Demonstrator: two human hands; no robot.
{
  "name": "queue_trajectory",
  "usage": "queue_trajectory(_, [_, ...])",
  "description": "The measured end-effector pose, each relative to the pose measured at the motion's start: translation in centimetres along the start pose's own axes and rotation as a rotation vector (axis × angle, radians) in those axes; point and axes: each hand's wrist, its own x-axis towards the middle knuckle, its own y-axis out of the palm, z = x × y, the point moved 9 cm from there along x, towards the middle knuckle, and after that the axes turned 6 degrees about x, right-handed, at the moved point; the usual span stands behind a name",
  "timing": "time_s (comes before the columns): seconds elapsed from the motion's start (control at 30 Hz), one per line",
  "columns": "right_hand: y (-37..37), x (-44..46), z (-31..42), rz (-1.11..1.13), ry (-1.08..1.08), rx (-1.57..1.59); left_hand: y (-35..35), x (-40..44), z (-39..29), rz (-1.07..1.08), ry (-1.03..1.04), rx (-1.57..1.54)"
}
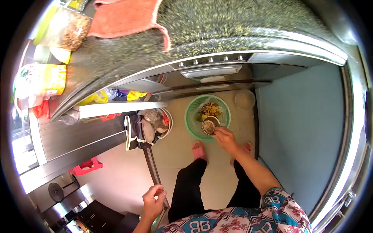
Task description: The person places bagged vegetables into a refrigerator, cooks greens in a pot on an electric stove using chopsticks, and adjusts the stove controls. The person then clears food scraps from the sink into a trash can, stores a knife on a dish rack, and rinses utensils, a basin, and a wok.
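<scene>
My right hand (226,139) grips the rim of a small metal bowl (208,126) with pale, grainy bits inside. The bowl is held over the near part of a green basin (189,123). A clear plastic bag lines this basin, and yellow and brown scraps (211,110) lie in it. Low in the view, my left hand (154,200) hangs away from the basin, its fingers loosely curled and apart from the thumb. Nothing shows in it.
A speckled stone counter (217,23) spans the top, with an orange cloth (124,17) and food packets (46,79) on it. An open drawer (124,105) juts out at left above a dark bag (134,132). A round clear lid or container (245,99) lies right of the basin.
</scene>
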Motion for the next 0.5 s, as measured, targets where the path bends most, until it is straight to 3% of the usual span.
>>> queue_trajectory(0.33, [-10.1, 1.0, 19.0, -0.023, -0.165, -0.29, -4.3, -1.3, -7.2, 0.045, 0.183, -0.096])
queue_trajectory(0.5, [-15.0, 0.8, 27.9, -0.121, -0.219, -0.335, -5.6, -1.5, -12.1, 0.041, 0.387, -0.096])
